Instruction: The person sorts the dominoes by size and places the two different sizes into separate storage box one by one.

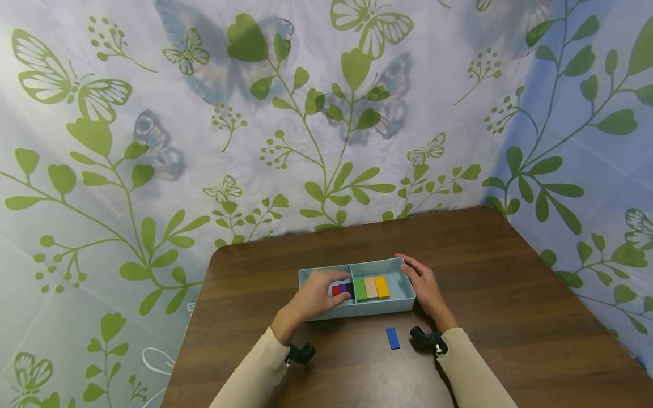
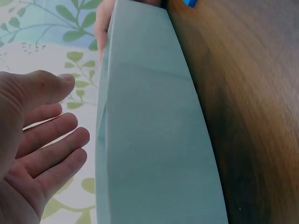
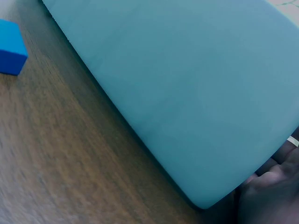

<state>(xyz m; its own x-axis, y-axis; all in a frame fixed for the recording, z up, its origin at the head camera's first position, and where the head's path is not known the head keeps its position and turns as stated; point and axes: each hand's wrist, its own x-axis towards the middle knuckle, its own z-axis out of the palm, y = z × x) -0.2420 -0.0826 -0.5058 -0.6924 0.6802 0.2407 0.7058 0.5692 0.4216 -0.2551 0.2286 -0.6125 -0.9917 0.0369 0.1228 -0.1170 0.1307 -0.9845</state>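
Observation:
A pale blue-green tray [image 1: 385, 307] stands on the table, split by a divider into two compartments. Over its left compartment is my left hand [image 1: 315, 293], thumb and fingers spread apart around a red block [image 1: 335, 290], a purple block [image 1: 343, 288] and a black block [image 1: 349, 290]. In the left wrist view nothing shows between those fingers [image 2: 56, 135]. My right hand [image 1: 425, 286] holds the tray's right end, thumb at the rim and fingers outside the wall. The right compartment contains green [image 1: 361, 289], beige [image 1: 370, 288] and yellow [image 1: 381, 287] blocks, side by side.
A blue block [image 1: 393, 338] lies on the brown wooden table [image 1: 510, 294], in front of the tray and near the right wrist. Behind the table hangs a curtain [image 1: 316, 113] with leaves and butterflies. Both wrists wear black camera mounts [image 1: 302, 354].

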